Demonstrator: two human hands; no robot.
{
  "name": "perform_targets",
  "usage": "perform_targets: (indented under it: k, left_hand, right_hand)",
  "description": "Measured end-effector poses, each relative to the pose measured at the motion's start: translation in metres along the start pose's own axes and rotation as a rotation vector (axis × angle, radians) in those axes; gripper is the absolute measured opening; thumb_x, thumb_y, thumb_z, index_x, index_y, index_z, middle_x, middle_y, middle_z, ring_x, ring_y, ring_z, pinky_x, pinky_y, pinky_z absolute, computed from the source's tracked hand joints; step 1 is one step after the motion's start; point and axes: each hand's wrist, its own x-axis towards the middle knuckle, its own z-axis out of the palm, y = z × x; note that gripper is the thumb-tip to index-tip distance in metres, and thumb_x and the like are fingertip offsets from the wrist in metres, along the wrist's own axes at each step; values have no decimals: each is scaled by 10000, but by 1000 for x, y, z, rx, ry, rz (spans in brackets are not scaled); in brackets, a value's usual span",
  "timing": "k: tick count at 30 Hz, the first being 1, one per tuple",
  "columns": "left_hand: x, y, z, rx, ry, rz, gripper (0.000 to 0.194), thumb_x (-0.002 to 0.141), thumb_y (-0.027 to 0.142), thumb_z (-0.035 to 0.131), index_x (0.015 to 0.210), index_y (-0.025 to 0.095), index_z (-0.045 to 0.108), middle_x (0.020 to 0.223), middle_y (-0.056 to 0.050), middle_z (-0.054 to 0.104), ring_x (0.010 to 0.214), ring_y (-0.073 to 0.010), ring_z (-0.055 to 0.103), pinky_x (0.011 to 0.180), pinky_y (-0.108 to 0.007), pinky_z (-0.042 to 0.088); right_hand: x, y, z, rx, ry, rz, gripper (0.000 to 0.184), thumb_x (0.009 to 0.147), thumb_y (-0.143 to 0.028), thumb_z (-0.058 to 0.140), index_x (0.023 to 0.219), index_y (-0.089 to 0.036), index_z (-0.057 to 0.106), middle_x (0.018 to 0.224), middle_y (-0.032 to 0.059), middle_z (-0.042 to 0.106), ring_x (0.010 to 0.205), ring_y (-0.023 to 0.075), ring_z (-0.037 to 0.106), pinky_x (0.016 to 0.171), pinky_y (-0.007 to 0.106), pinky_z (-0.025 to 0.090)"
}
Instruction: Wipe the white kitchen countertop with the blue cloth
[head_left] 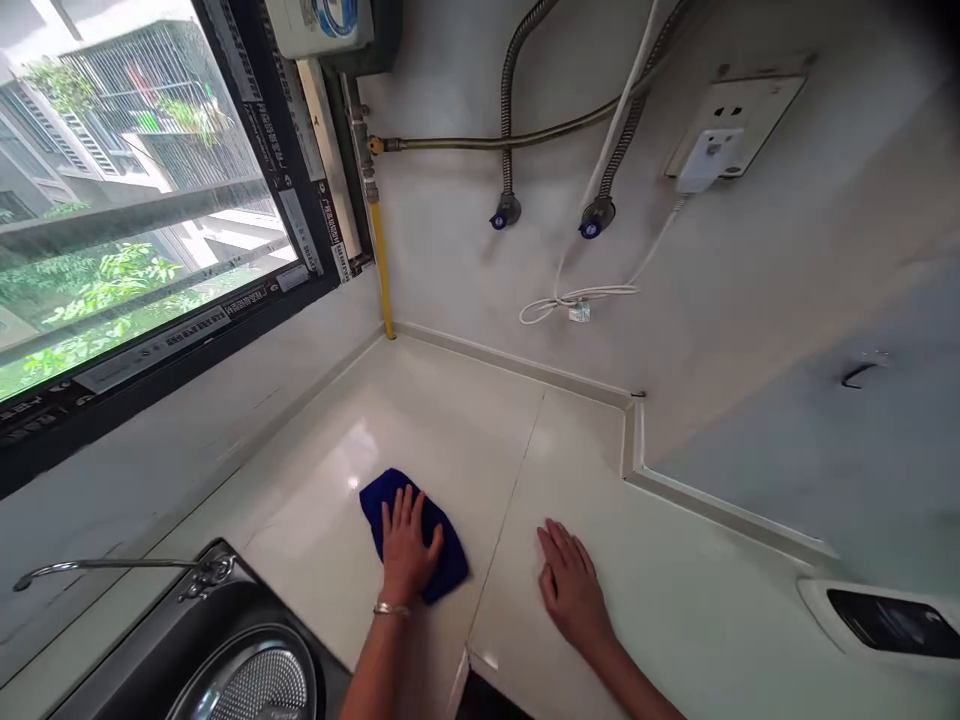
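My left hand (pixel 406 545) lies flat, fingers spread, on top of a dark blue cloth (pixel 380 495) that rests on the white countertop (pixel 450 440). It wears a thin bracelet at the wrist. My right hand (pixel 571 582) is laid palm down on the bare countertop to the right of the cloth, fingers stretched out, holding nothing. A seam in the countertop runs between the two hands.
A dark sink (pixel 225 650) with a metal strainer and a faucet (pixel 112 568) sits at the lower left. A window (pixel 127 200) fills the left wall. Hoses with blue valves (pixel 592 220), a yellow pipe (pixel 381 265), a wall socket (pixel 724 135) and a coiled white cable hang on the far wall.
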Motion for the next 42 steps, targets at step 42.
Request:
perform_targets:
  k: [42]
  left_hand:
    - [-39, 112, 44, 176, 38, 312, 779, 930, 378, 465, 1546, 22, 150, 1618, -285, 218, 1523, -426, 140, 1185, -646, 307]
  right_hand:
    - [5, -2, 1, -56, 69, -22, 708, 908, -84, 368, 1585, -212, 206, 1597, 103, 365, 1488, 243, 317, 1184, 549, 389]
